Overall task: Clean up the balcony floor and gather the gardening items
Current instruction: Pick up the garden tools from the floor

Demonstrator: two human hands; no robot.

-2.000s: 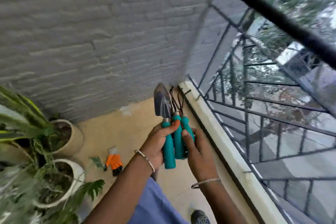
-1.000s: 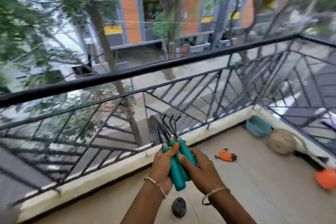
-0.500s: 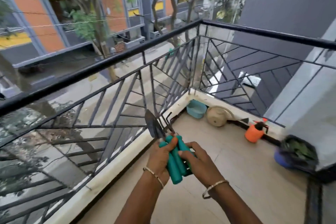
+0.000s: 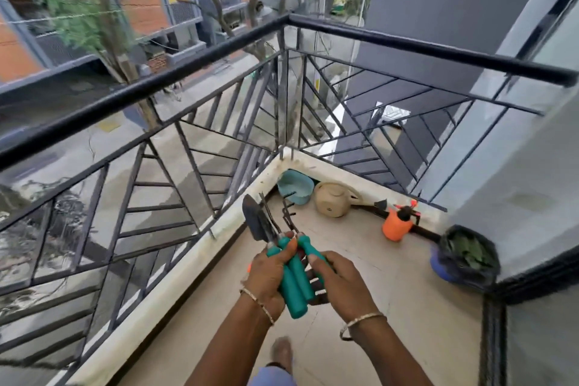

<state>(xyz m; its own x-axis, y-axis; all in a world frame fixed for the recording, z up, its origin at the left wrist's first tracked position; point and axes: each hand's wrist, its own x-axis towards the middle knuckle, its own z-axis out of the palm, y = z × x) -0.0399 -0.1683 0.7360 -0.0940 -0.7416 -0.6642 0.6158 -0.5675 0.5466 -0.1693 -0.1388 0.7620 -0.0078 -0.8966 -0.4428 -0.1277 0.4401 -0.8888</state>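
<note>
Left hand: wrapped round a bundle of teal-handled garden tools, thumb across the front. Right hand: closed on the same handles from the 3 o'clock side, thumb tip on a teal grip, fingers curled underneath. The bundle is held in the air over the balcony floor, low and centre in view.

Edges:
- A pale kerb runs along the 9 o'clock side of the hands and turns a corner at 12 o'clock.
- A black railing stands on the kerb on both runs.
- A grey wall closes the 3 o'clock side.
- Bare tile lies between the hands and the corner.

Corner items, along the far kerb:
- teal pot at 12 o'clock
- beige watering can just beside it
- orange sprayer toward 1 o'clock
- black bag of leaves at 2 o'clock, against the wall, well apart from the hands

Tool axis: the handles lie side by side, butt ends toward 5 o'clock and working ends toward 11 o'clock. The trowel blade sits nearest the kerb. The bent rake tines are beside it, aimed up toward the corner.

A foot shows on the floor at 6 o'clock, below the wrists.
</note>
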